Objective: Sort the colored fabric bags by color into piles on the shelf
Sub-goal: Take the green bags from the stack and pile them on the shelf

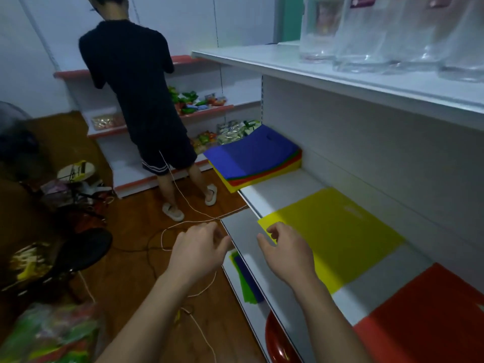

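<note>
A yellow fabric bag (337, 237) lies flat on the white shelf (277, 191), and a red bag (429, 313) lies to its right. At the shelf's far left sits a mixed stack of bags (251, 158) with a blue one on top and green, red and yellow edges below. My right hand (284, 251) hovers over the yellow bag's near left corner, fingers loosely curled, holding nothing. My left hand (200, 247) hangs in front of the shelf edge, fingers relaxed and empty. On the lower shelf a few green and blue bags (246, 280) peek out.
A person in dark clothes (141, 100) stands at the corner shelves with snack packets (199, 100). White cord (183, 224) trails over the wooden floor. Clear glass jars (366, 32) stand on the upper shelf. A red bowl (277, 341) sits below. Clutter fills the left floor.
</note>
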{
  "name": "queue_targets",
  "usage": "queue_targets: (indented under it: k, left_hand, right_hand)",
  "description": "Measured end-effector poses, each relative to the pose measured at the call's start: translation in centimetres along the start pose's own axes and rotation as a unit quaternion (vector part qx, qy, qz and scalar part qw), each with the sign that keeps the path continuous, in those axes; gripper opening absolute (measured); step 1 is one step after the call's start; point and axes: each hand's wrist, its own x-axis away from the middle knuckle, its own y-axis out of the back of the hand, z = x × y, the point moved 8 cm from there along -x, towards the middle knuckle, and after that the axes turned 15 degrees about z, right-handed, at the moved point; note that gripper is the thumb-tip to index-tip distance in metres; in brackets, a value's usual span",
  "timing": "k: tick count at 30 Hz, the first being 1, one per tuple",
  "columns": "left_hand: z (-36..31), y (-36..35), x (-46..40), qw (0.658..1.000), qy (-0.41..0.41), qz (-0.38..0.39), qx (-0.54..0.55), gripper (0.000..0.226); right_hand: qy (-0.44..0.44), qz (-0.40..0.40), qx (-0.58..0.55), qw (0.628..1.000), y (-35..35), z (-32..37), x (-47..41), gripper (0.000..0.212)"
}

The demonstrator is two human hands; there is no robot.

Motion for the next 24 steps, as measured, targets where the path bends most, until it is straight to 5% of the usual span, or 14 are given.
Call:
queue_targets:
  k: [17,24]
  left_hand:
    - [-0.5,0.5,-21.7,0.992,-0.115,0.023,-0.048,0.024]
    - [3.2,4.8,-33.5,0.987,-0.142,0.025,-0.069,0.026]
  right_hand:
    - [-0.116,-0.006,-0.053,0.992,1.8,-3.3,-14.2,0.033]
    - [-0.231,0.006,-0.014,0.973,0.5,-2.1,-24.3,0.045]
